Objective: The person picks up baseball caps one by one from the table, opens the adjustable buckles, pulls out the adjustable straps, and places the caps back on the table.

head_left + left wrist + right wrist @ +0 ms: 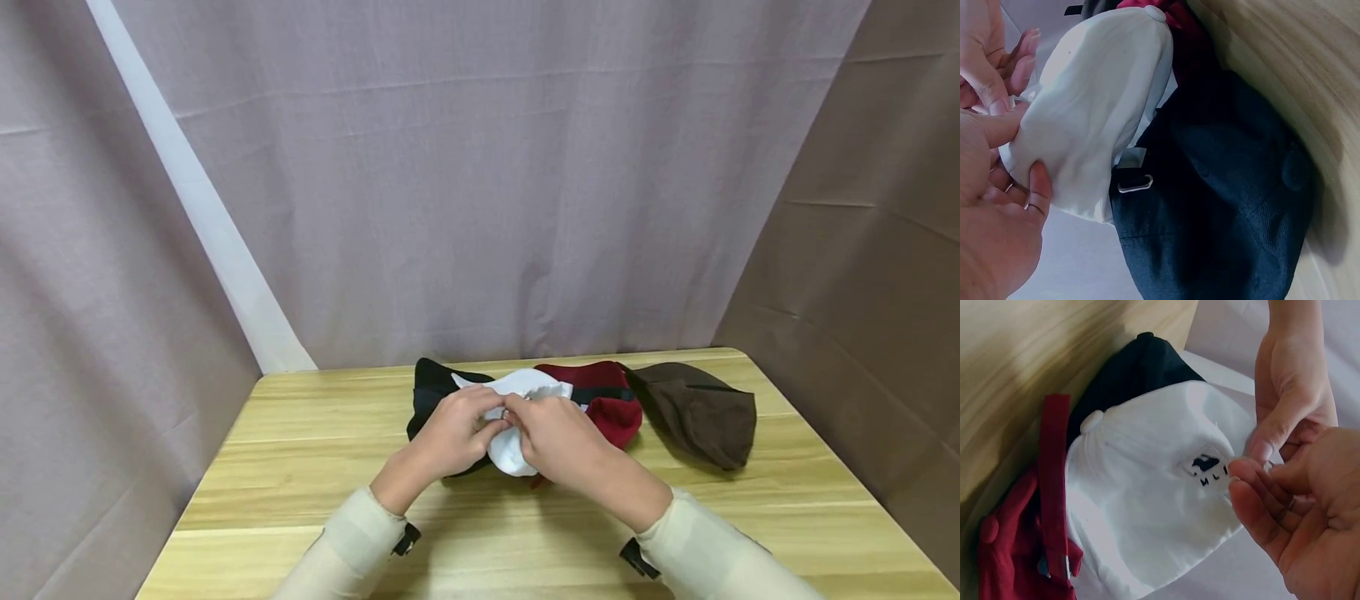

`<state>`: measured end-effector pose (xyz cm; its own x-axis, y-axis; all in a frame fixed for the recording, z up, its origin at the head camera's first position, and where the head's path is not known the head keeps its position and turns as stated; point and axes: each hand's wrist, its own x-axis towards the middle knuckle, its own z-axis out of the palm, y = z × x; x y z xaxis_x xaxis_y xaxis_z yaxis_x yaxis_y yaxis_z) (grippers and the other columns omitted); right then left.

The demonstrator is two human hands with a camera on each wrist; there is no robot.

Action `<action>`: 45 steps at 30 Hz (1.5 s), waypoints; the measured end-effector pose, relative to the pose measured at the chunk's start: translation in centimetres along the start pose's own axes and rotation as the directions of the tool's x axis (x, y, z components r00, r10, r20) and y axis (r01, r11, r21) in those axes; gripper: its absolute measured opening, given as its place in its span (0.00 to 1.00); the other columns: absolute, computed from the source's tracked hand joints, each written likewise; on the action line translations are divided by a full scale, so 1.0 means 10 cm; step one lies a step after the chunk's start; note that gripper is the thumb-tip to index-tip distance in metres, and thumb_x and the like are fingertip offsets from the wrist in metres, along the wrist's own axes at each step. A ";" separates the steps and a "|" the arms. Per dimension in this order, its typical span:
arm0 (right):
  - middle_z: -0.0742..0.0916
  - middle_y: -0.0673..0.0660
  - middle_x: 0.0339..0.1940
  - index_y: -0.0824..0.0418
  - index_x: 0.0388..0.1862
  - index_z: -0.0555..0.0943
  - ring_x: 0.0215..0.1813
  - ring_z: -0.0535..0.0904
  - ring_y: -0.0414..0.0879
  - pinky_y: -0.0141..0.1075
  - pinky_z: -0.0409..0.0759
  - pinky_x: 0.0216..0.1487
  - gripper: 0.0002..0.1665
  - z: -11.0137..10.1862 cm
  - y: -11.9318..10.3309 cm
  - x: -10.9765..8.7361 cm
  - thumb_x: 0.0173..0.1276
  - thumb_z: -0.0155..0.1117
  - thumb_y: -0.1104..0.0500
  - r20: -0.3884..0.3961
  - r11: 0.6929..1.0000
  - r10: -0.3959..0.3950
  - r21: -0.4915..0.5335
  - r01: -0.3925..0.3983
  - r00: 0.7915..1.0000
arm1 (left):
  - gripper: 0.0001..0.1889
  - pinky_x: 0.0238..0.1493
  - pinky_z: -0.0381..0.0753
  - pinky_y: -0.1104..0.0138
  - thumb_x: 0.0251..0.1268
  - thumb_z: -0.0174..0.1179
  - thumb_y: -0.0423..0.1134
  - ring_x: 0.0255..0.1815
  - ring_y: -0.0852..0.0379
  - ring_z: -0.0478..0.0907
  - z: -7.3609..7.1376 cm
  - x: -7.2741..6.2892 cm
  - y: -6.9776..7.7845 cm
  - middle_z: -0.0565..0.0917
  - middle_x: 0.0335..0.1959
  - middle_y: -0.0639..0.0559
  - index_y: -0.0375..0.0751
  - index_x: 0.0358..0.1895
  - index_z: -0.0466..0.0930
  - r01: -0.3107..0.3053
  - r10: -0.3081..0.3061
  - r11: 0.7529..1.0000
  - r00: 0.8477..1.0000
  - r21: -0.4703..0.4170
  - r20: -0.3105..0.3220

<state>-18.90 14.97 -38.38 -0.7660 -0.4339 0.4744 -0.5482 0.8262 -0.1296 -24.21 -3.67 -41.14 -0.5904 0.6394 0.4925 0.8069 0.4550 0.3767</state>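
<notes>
A white cap (519,383) lies lifted at the table's middle, over a black cap (429,392) and a red cap (611,400). My left hand (480,421) and right hand (525,417) meet at its near edge, and both pinch the white fabric. In the left wrist view my left hand (1016,187) grips the white cap (1097,112) by its rim, with the black cap (1222,206) beneath. In the right wrist view my right hand (1254,481) pinches the white cap (1147,512) beside a small logo label (1207,465), and my left hand (1285,394) holds it from above.
A brown cap (701,408) lies at the right of the row on the wooden table (300,467). Grey curtains (480,167) hang behind and at both sides. The table's front edge runs under my sleeves.
</notes>
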 end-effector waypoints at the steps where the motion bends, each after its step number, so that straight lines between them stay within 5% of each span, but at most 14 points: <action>1: 0.84 0.50 0.22 0.58 0.39 0.84 0.23 0.77 0.41 0.31 0.73 0.22 0.06 -0.01 0.01 0.00 0.70 0.68 0.69 0.000 1.000 -0.008 -0.002 0.008 1.000 | 0.07 0.55 0.87 0.60 0.74 0.68 0.36 0.52 0.55 0.87 0.00 0.00 0.00 0.92 0.49 0.53 0.45 0.50 0.89 -0.003 0.003 1.000 1.000 0.000 0.002; 14: 0.86 0.50 0.25 0.58 0.41 0.85 0.25 0.79 0.40 0.31 0.75 0.24 0.00 -0.04 0.05 -0.02 0.75 0.69 0.63 0.047 1.000 0.000 0.016 -0.001 0.999 | 0.12 0.56 0.87 0.60 0.74 0.67 0.36 0.55 0.55 0.88 -0.02 -0.01 0.00 0.92 0.53 0.51 0.44 0.57 0.89 -0.004 0.004 1.000 1.000 -0.019 0.016; 22: 0.86 0.56 0.25 0.62 0.40 0.86 0.26 0.84 0.54 0.46 0.79 0.21 0.08 -0.08 -0.14 -0.01 0.77 0.68 0.57 0.036 0.988 0.151 -0.049 -0.149 0.988 | 0.12 0.58 0.87 0.60 0.75 0.67 0.39 0.53 0.55 0.88 -0.01 0.02 0.03 0.93 0.50 0.52 0.45 0.57 0.90 -0.013 0.012 0.999 1.000 0.030 0.016; 32: 0.84 0.59 0.22 0.63 0.35 0.83 0.24 0.82 0.57 0.49 0.78 0.21 0.09 -0.04 -0.24 0.05 0.75 0.69 0.59 0.007 0.962 0.248 -0.117 -0.246 0.969 | 0.08 0.56 0.87 0.60 0.75 0.67 0.37 0.50 0.54 0.87 0.02 0.06 0.07 0.92 0.47 0.52 0.44 0.52 0.90 -0.008 0.008 0.997 1.000 0.071 -0.003; 45: 0.86 0.56 0.23 0.61 0.37 0.87 0.27 0.83 0.54 0.46 0.79 0.21 0.05 -0.01 -0.15 0.04 0.75 0.68 0.62 -0.023 0.988 0.115 -0.097 -0.117 0.993 | 0.04 0.54 0.87 0.61 0.73 0.69 0.36 0.48 0.54 0.87 -0.02 0.02 0.07 0.92 0.44 0.52 0.44 0.46 0.89 0.006 -0.006 1.000 1.000 0.016 0.002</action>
<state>-18.30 13.63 -37.89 -0.8163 -0.3274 0.4759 -0.4199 0.9021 -0.0995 -23.81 -3.33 -40.64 -0.5953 0.6379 0.4886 0.8035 0.4688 0.3668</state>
